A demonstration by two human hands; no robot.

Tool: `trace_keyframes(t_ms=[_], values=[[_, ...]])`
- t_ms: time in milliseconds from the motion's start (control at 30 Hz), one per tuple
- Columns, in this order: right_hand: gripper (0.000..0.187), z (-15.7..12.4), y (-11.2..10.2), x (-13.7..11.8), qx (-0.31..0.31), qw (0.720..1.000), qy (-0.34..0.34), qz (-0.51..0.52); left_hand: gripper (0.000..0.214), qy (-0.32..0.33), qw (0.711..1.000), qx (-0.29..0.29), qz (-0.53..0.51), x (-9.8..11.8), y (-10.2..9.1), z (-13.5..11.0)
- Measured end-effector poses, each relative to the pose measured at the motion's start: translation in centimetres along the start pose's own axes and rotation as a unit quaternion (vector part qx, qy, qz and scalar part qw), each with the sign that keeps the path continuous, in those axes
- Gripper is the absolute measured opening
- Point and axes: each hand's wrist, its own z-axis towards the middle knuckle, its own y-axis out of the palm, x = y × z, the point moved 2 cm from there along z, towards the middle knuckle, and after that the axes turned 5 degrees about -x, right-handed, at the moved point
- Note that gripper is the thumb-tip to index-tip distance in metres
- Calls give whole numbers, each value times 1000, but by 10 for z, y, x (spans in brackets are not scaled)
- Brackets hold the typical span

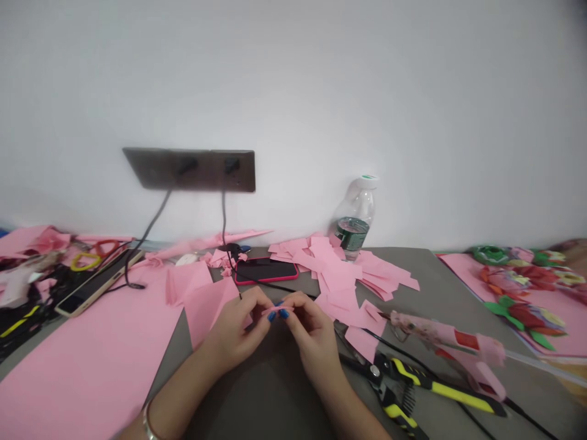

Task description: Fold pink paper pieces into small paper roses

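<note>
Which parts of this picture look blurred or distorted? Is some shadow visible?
In the head view, glue gun and flowers look smeared; the socket plate slants at its left end; soft shadow lies beside the bottle on the wall; left hand and right hand, pinching pink paper, look clearer.

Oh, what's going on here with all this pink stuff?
A person's left hand and right hand pinch a small pink piece, apparently paper, above a grey table. Cut pink pieces lie heaped around a bottle; a pink glue gun and yellow-and-black pliers lie off to the right.
</note>
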Motion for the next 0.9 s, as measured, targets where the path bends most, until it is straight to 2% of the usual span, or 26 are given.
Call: trace_keyframes(t_ms=[333, 567, 700, 900], values=[[25, 0, -4, 10, 25, 997, 64, 45, 7, -35, 999, -5, 9, -2, 2, 3], [19, 3, -7, 10, 48, 998, 37, 28, 6, -39, 999, -23, 10, -2, 2, 2], [15, 4, -7, 8, 31, 999, 32, 11, 8, -52, 997, -50, -11, -4, 3, 3], [22, 3, -4, 6, -14, 1000, 24, 14, 22, -76, 996, -50, -17, -8, 5, 2]])
